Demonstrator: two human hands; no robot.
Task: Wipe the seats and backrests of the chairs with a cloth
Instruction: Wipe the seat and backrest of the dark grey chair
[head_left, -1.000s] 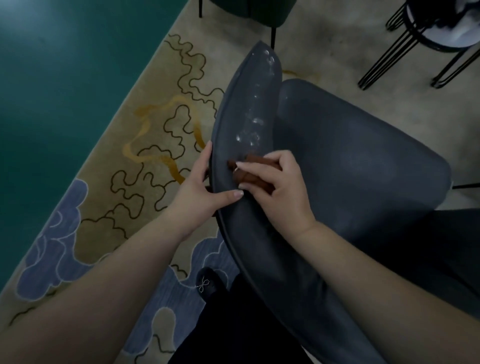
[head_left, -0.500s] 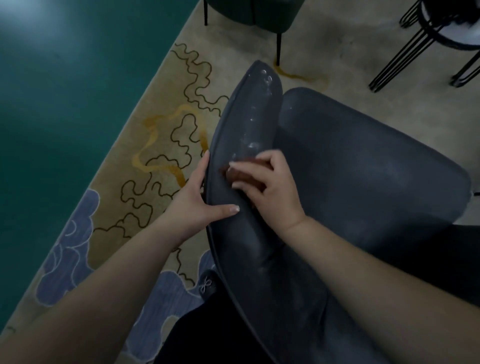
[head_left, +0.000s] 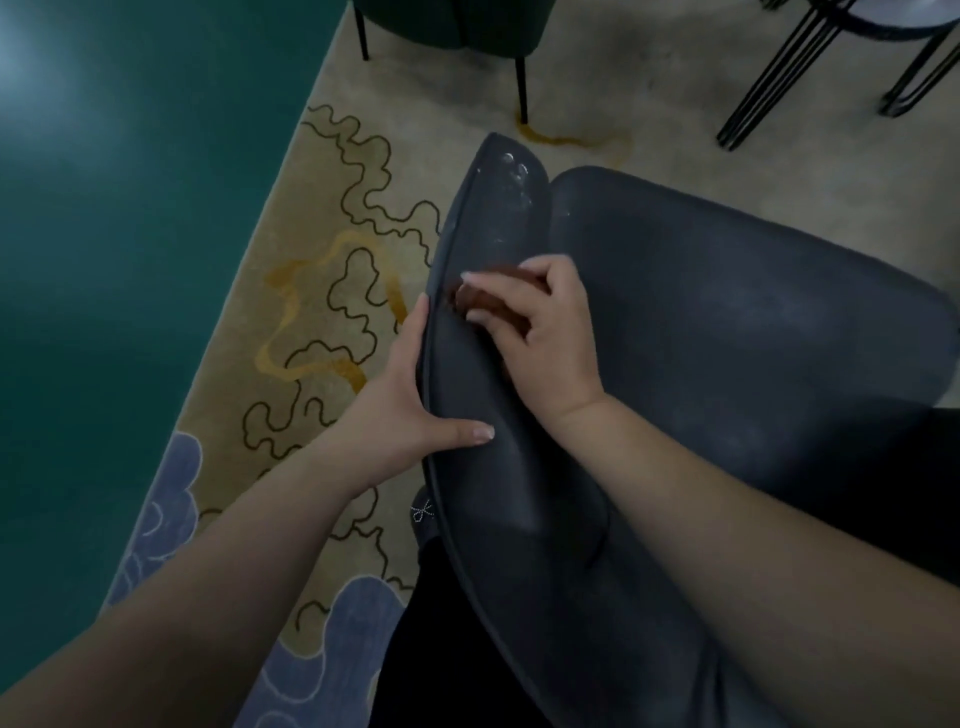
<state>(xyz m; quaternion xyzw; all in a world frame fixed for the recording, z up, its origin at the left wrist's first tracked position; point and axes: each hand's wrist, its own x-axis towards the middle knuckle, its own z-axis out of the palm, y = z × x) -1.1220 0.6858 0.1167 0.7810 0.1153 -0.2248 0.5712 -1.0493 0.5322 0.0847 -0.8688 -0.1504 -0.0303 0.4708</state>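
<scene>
Pressing a small reddish-brown cloth (head_left: 485, 301) against the inner face of the backrest (head_left: 488, 364), the right hand (head_left: 540, 332) bunches it under curled fingers, so that only a crumpled edge shows past the fingertips. The wad sits about halfway along the backrest, close to its outer rim; gripping it as a tight pad probably lets the person bear down on one patch at a time. The cloth looks soft and folded on itself, dark in the dim light, and its full extent is hidden beneath the palm.

On the other side of the backrest, the left hand (head_left: 410, 400) clasps the rim: its thumb lies flat across the inner face just below the cloth, while its fingers reach up the back face, straight and together. This hold most likely braces the shell so it does not give way under the rubbing.

Farther up the backrest from the cloth, near its top end, pale droplets or smears (head_left: 514, 171) remain, so that stretch seems not yet wiped. Beside the backrest spreads the seat (head_left: 727, 312), the same dark matte grey. Beyond the backrest's outer rim lies a patterned rug (head_left: 322, 291) with wavy lines, and past its top end stand another chair's legs (head_left: 521, 88) and a wire-legged table (head_left: 779, 67).
</scene>
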